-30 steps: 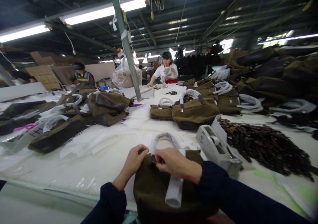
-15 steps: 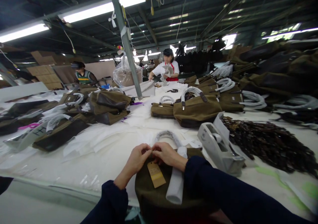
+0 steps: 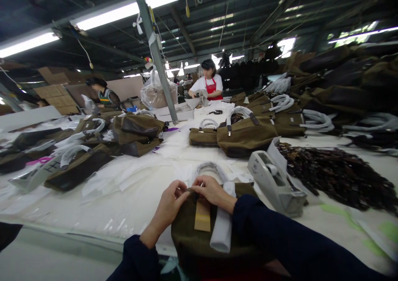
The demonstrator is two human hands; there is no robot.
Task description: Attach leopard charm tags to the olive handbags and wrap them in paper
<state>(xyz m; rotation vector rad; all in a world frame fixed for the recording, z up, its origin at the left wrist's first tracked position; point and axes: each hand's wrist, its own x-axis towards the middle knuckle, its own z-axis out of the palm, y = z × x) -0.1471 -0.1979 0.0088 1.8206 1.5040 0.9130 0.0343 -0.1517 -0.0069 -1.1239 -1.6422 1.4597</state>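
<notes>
Foreground: an olive-brown canvas tote bag (image 3: 191, 239) sits at the near table edge, with a flat kraft-paper tag (image 3: 202, 215) hanging on its front beside a rolled white paper tube (image 3: 222, 227). The left hand (image 3: 169, 206) and right hand (image 3: 213, 191) are close together, fingers curled and narrowly pinched at the bag's top edge; any small item between them is hidden. A curved, film-wrapped handle (image 3: 209, 168) arches behind them. Middle: a grey tape dispenser (image 3: 275, 181) and a heap of dark straps (image 3: 337, 175) lie on the white-covered table (image 3: 62, 208). Far: a co-worker in a red apron (image 3: 209, 84) stands beyond more canvas bags (image 3: 245, 135).
</notes>
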